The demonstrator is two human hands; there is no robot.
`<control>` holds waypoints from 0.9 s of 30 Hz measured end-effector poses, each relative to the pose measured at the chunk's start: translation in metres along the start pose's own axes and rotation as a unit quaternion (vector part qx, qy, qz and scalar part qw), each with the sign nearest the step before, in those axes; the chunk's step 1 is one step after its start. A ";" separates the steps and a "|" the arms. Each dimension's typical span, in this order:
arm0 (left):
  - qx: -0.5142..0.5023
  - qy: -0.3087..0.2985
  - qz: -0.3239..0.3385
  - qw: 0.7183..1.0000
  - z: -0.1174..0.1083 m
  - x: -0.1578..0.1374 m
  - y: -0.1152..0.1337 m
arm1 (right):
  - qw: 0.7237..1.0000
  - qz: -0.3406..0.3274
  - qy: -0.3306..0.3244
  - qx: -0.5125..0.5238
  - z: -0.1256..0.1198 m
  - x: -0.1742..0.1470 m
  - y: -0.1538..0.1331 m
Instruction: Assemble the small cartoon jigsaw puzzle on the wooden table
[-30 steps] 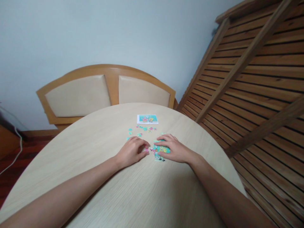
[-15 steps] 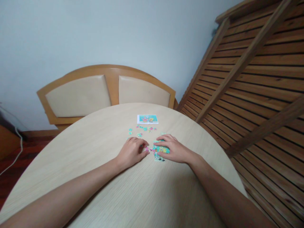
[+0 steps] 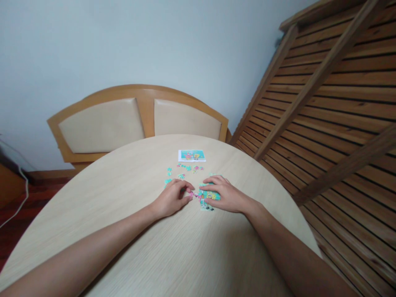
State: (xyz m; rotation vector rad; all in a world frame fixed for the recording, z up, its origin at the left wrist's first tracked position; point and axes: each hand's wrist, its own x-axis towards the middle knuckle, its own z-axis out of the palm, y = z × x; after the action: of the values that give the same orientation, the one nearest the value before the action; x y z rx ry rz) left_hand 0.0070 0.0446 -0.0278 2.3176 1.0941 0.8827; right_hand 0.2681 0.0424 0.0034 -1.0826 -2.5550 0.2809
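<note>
A partly joined jigsaw puzzle with a yellow cartoon figure on teal lies flat on the table. Over its right part rests my right hand, fingers and thumb spread apart and touching it; the palm hides some of it. At the puzzle's left side, my left hand has thumb and forefinger closed around a pink puzzle piece. Another small pink and white piece lies between that piece and the joined part. A teal piece shows just behind my left knuckles.
Several loose puzzle pieces are scattered beyond my hands. Behind them lies a picture card with pink and yellow cartoon figures. The round wooden table has a padded chair back at its far side and a slatted wooden panel to the right.
My left hand has shifted slightly left, and the teal piece behind its knuckles now shows. The right hand stays almost where it was on the puzzle.
</note>
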 end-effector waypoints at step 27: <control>0.016 -0.051 0.087 0.995 -0.008 -0.001 0.022 | 0.999 -0.030 0.027 -0.001 0.006 0.002 -0.002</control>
State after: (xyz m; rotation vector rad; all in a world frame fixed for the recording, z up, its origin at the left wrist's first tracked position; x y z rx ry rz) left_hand 0.0123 0.0317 -0.0091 2.4846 0.8811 0.8039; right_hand 0.2629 0.0420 -0.0014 -0.9976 -2.5358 0.2314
